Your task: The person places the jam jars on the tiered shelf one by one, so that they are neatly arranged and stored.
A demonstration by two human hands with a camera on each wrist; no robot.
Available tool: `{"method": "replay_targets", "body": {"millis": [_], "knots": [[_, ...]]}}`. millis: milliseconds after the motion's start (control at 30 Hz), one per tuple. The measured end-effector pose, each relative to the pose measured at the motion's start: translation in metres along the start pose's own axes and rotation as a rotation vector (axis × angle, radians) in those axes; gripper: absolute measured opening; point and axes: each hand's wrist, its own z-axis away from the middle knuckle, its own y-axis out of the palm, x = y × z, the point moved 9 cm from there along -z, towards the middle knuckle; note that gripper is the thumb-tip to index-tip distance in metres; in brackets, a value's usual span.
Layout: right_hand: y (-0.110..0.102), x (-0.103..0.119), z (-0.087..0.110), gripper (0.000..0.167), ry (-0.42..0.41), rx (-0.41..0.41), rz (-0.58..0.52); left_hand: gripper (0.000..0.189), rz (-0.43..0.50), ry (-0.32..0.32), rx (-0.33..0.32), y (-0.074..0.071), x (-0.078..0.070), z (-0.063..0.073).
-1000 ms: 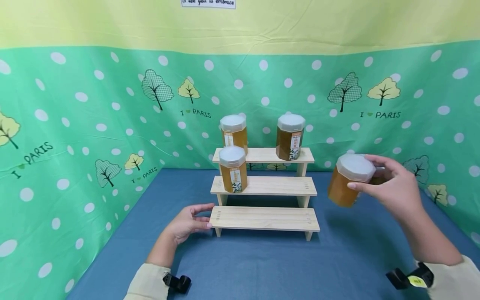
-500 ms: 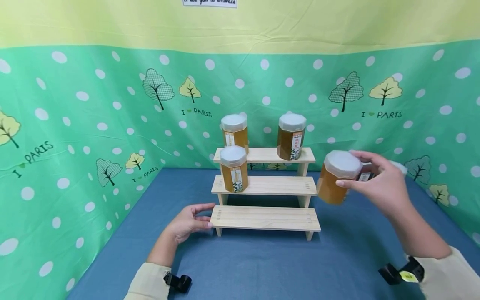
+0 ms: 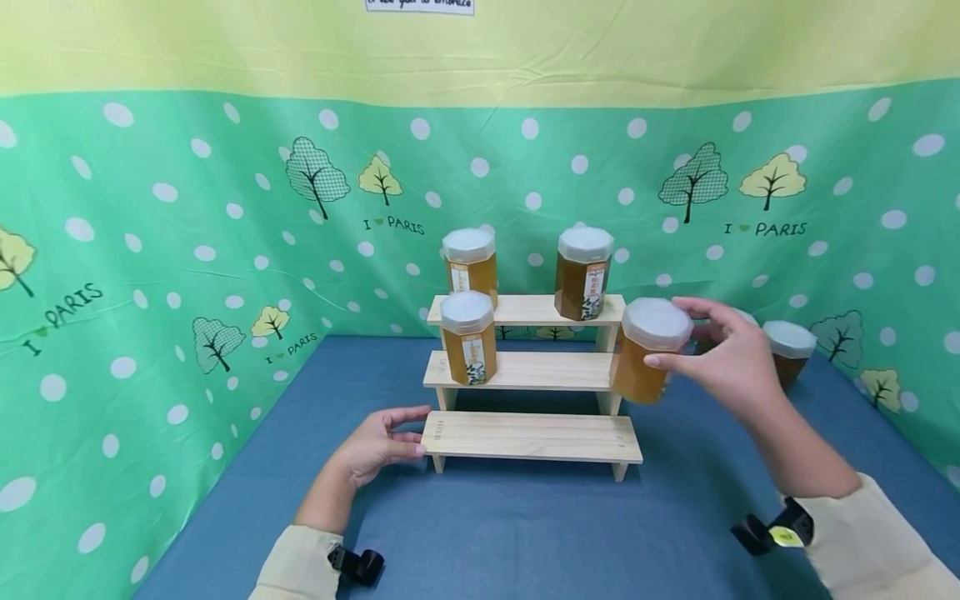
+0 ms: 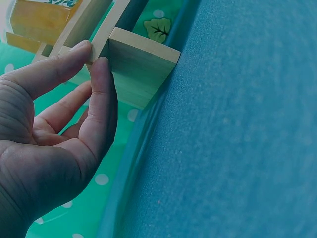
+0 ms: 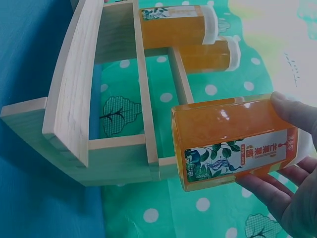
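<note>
R grip (image 3: pixel 729 360) holds jar (image 3: pixel 639 371), a bit tilted, nr R end of stand's (image 3: pixel 525 379) mid tier (image 3: pixel 553 369); can't tell if touching. L grip (image 3: pixel 377 450) pinches btm tier's (image 3: pixel 531 435) L end. Other jars (image 3: pixel 582 283): 2 on top tier (image 3: pixel 527 308), 1 on mid.

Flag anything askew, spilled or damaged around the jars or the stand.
Nothing stands out. The three jars on the wooden stand are upright with lids on, and no spill shows on the blue cloth. The held jar in the right hand leans slightly, unremarkable while carried. Jars beyond that hand are partly hidden.
</note>
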Motion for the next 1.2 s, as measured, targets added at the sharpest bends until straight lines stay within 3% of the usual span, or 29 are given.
{"method": "replay_targets", "body": {"millis": [533, 1200], "knots": [[0.027, 0.008, -0.012, 0.083, -0.029, 0.068, -0.040, 0.076, 0.006, -0.001, 0.018, 0.002, -0.001, 0.000], [0.056, 0.012, -0.020, 0.078, 0.013, 0.055, -0.092, 0.076, 0.011, -0.007, 0.008, -0.001, 0.002, -0.001]]}}
